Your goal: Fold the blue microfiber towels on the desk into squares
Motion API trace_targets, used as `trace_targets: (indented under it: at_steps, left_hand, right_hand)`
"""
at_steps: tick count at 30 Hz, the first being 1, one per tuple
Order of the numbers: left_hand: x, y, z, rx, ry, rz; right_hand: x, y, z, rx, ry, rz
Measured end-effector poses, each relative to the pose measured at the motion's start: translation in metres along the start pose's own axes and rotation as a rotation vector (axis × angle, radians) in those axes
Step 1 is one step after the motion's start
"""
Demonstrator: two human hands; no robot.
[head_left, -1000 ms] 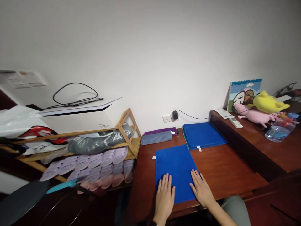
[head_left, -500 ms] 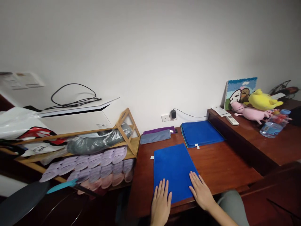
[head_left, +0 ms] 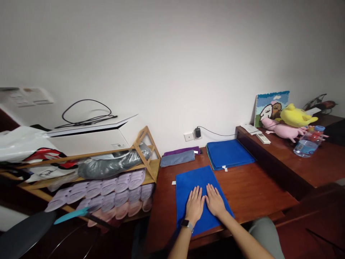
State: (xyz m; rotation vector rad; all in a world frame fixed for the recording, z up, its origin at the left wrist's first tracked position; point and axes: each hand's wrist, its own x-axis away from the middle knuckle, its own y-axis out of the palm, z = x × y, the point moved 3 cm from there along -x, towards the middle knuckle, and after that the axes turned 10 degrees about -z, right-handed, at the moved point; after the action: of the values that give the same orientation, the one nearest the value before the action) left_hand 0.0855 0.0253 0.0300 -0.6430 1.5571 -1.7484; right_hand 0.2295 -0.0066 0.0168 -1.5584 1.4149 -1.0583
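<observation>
A blue cloth (head_left: 191, 178) lies flat on the reddish-brown table (head_left: 164, 201), a small white tag sticking out at its far left corner. My left hand (head_left: 195, 205) rests palm down on the middle of the cloth, fingers stretched out. Beside it, my right hand (head_left: 214, 201) also lies flat on the cloth, its thumb close to the left one. Neither hand grips anything. Farther back, a stack of folded cloths (head_left: 229, 153) with a blue one on top lies near the wall. To its left are a folded grey-blue cloth (head_left: 178, 158) and a purple cloth (head_left: 185, 151).
A wooden rack (head_left: 151, 162) at left holds several lilac slippers (head_left: 122, 182) and a white box (head_left: 88, 141). On the raised surface at right are a water bottle (head_left: 306, 147), a remote (head_left: 263, 139) and plush toys (head_left: 296, 117). A plug (head_left: 198, 132) sits in the wall.
Both hands have moved from the cloth's near side edges inward and forward to its middle, now close together. A watch on the left wrist has come fully into view.
</observation>
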Motion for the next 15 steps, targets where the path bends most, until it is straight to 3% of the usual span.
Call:
trace_targets:
  at_steps: [4, 8, 12, 15]
  left_hand:
    - [0.027, 0.012, -0.041, -0.034, -0.103, -0.026]
    - [0.072, 0.010, -0.074, 0.005, -0.147, 0.001]
    - [0.086, -0.017, -0.099, 0.112, -0.185, 0.098]
    - [0.055, -0.049, -0.111, 0.164, -0.151, 0.126]
  right_hand:
    - [-0.004, -0.001, 0.028, 0.015, -0.030, 0.031]
    - [0.009, -0.010, 0.027, 0.023, -0.069, 0.090]
    - [0.049, -0.025, 0.021, 0.006, -0.160, 0.178]
    - [0.084, -0.032, 0.051, -0.062, -0.006, 0.185]
